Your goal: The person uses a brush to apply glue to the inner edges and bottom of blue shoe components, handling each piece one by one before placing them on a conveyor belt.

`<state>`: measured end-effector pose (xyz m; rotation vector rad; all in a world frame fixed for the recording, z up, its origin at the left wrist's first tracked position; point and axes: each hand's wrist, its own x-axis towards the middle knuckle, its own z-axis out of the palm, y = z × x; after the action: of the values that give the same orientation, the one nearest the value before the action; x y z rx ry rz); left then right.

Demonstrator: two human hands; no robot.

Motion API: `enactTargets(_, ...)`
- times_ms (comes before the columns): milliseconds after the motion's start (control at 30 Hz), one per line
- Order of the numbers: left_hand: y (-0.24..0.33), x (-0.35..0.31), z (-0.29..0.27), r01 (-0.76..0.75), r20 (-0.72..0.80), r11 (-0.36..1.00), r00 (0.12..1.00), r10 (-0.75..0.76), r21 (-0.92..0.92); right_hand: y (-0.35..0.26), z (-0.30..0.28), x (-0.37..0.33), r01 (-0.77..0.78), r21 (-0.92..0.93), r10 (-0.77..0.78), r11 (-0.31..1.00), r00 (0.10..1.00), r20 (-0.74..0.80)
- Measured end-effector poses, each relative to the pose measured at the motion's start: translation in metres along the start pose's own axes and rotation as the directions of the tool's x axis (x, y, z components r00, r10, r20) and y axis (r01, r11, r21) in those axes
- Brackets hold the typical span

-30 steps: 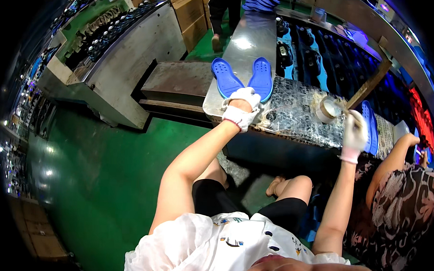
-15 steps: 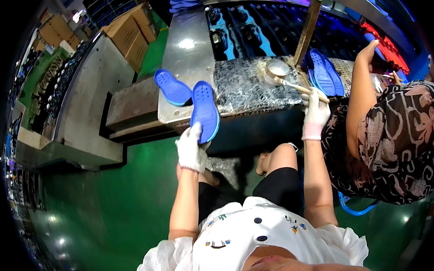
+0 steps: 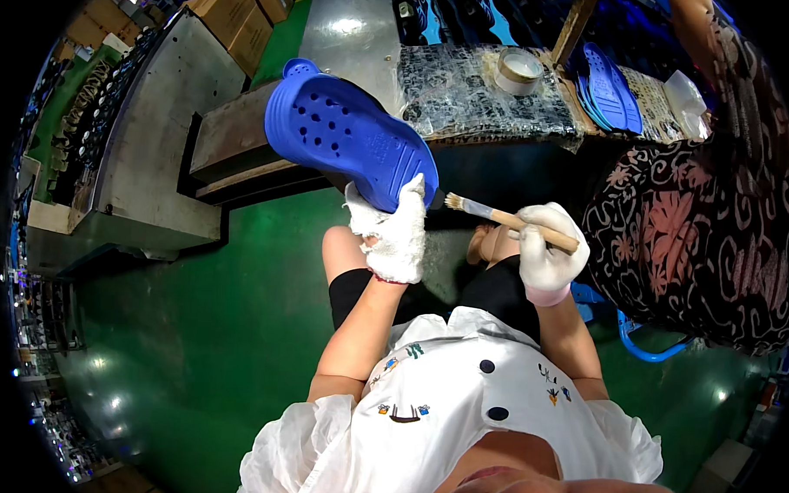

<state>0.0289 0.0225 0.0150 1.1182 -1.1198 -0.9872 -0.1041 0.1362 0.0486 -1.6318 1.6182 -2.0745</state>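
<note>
My left hand (image 3: pixel 393 233), in a white glove, grips a blue shoe sole (image 3: pixel 363 141) by one end, thumb on its upper face. The sole is raised and tilted toward me, showing its row of holes. A wooden-handled brush (image 3: pixel 513 221) is pinched in my right hand (image 3: pixel 552 252), also gloved in white. Its bristles point left, close to the held end of the sole; whether they touch it I cannot tell. Behind, mostly hidden by the held sole, lies another blue sole (image 3: pixel 302 67). A round, pale container (image 3: pixel 516 71) sits on the plastic-covered bench top (image 3: pixel 452 96).
More blue soles (image 3: pixel 610 89) lie at the right of the bench, near a person in a patterned garment (image 3: pixel 681 248). Dark and light-blue shoe parts (image 3: pixel 481 15) line the back. On the left are a metal cabinet (image 3: pixel 155 142) and cardboard boxes (image 3: pixel 220 19).
The sole has come up nearer the camera and turned in my left hand. My right hand has brought the brush from the container down and left, beside the sole. The co-worker's arm has shifted.
</note>
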Motion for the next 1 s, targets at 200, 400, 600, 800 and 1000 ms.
enactTargets(200,0.006,-0.012,0.003,0.014,-0.007,0.996,1.0,-0.014,-0.086,-0.007,0.01,0.011,0.129,-0.179,-0.105,0.975,0.985,0.135)
enactTargets(400,0.0,-0.014,0.008,0.021,-0.043,0.988,0.999,-0.028,-0.151,-0.007,0.008,0.012,0.144,-0.192,-0.125,0.971,0.986,0.109)
enactTargets(600,0.002,-0.012,0.004,0.057,0.023,0.978,0.998,-0.053,-0.202,-0.013,0.001,0.014,0.144,-0.221,-0.131,0.965,0.989,0.071)
enactTargets(800,0.006,-0.013,0.004,0.035,0.011,0.981,0.999,-0.033,-0.192,-0.013,0.005,0.017,0.232,-0.281,-0.198,0.931,0.97,0.143)
enactTargets(1000,-0.001,-0.013,0.006,0.065,0.028,0.984,0.998,-0.061,-0.165,-0.02,0.009,0.022,0.165,-0.281,-0.14,0.945,0.984,0.106)
